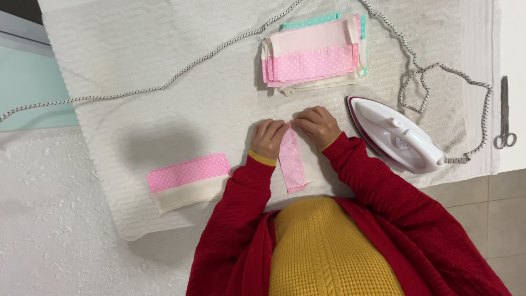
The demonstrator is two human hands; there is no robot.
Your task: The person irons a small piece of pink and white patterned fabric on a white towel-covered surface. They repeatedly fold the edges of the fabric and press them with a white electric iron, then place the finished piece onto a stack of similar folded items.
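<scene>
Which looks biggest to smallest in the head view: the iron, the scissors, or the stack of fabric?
1. Stack of fabric
2. Iron, nearly as big, so this is close
3. Scissors, clearly smallest

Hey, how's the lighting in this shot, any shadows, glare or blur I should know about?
Head view: soft, even light, no harsh glare, though the white iron shows a mild sheen; a faint grey shadow falls on the towel left of the left hand; both hands, right hand included, and the pink dotted strip look sharp; no obvious blur or distortion.
</scene>
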